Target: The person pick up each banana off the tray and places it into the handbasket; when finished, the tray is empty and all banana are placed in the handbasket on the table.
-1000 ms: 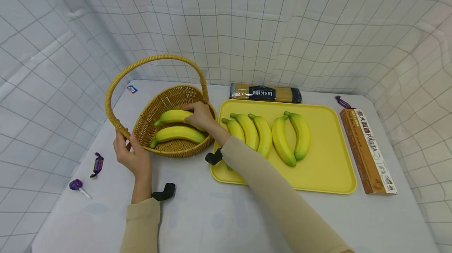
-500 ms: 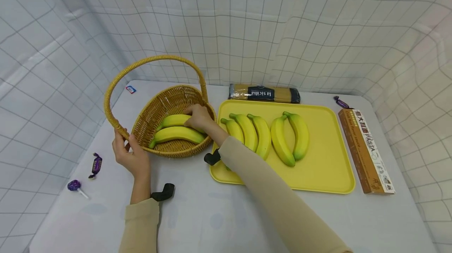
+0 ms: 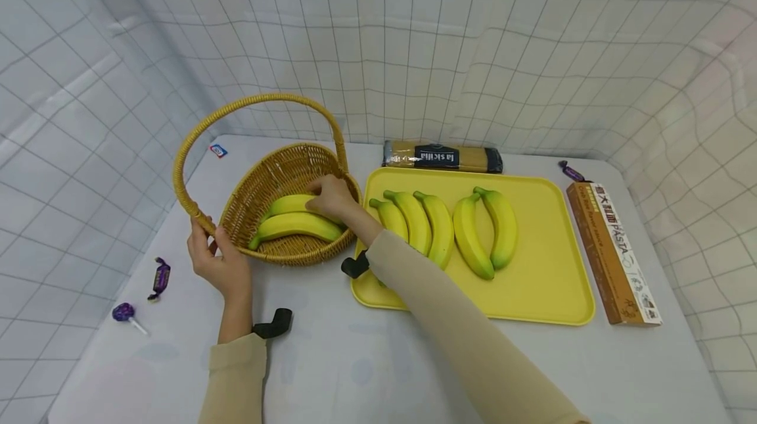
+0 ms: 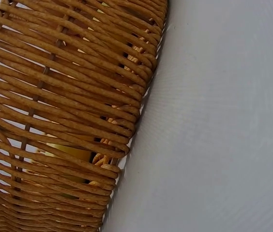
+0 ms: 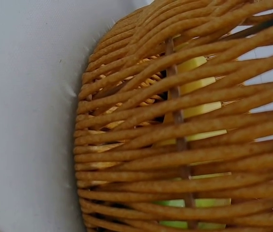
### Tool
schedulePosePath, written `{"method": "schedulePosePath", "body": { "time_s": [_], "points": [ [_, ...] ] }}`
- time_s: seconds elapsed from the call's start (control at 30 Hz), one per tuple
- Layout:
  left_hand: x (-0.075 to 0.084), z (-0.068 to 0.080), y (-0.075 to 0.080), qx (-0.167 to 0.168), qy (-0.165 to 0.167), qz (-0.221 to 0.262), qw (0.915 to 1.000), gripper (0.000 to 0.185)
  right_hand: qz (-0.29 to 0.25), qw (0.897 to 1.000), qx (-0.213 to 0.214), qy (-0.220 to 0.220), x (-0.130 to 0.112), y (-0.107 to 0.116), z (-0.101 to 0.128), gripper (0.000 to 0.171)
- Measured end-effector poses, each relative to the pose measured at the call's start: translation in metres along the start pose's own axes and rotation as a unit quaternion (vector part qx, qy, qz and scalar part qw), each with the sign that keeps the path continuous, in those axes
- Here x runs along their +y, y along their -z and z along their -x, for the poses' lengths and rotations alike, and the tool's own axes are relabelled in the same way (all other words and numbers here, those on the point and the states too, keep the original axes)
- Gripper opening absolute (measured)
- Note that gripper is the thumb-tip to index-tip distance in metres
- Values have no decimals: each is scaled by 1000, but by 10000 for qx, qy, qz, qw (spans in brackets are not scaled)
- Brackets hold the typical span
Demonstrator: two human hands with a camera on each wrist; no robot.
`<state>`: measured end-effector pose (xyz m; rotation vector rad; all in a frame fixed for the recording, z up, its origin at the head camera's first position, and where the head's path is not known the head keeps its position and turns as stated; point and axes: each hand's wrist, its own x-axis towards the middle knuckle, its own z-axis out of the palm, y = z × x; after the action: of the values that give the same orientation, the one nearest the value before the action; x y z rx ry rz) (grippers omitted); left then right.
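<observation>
Now, inside the wicker basket [image 3: 304,162], the rear banana [image 3: 290,204] has sunk closer behind the front banana [image 3: 298,225], so it seems nearly settled. The right grip [image 3: 334,202] pinches it; the left grip [image 3: 222,266] holds the basket's rim. More bananas [image 3: 439,230] lie right of the basket.

Bright, evenly diffused in head view, only soft, faint shadows on tabletop [image 3: 343,398]. Bowed near edges on gridded backdrop [image 3: 532,82]; lens or drape, can't tell. Dimmer, greyer in both wrist views; slightly soft on close basket [image 5: 233,155] in right.
</observation>
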<state>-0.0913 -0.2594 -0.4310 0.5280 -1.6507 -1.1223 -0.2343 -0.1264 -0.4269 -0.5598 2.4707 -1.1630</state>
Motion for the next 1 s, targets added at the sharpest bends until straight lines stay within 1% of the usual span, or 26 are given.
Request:
{"method": "schedulePosePath", "body": {
  "time_s": [0.3, 0.43, 0.53, 0.67, 0.77, 0.83, 0.9, 1.0],
  "points": [
    [-3, -2, 0, -16, -35, 22, 10000, 40, -82, 9995, 173, 237, -1, 2, 3, 43],
    [-3, -2, 0, -53, -38, 20, 10000, 41, -282, 9984, 267, 405, -3, 6, 12, 45],
    [-2, -2, 1, -66, -67, 22, 10000, 41, -479, 9965, 311, 609, -4, 11, 22, 46],
    [-1, -2, 1, -94, -66, 19, 9999, 40, -696, 9917, 386, 1008, -6, 23, 41, 47],
    [1, -2, 0, -119, -9, 26, 9999, 41, -890, 9862, 438, 1328, -7, 33, 61, 48],
    [0, -1, 0, -138, 24, 10, 9999, 41, -1061, 9828, 465, 1438, -7, 42, 76, 49],
    [-4, -2, 0, -138, 42, -12, 9999, 41, -1286, 9789, 530, 1496, -3, 49, 89, 49],
    [-18, -3, -1, -117, 67, -76, 9999, 42, -1535, 9747, 717, 1460, 7, 62, 107, 50]
  ]
}}
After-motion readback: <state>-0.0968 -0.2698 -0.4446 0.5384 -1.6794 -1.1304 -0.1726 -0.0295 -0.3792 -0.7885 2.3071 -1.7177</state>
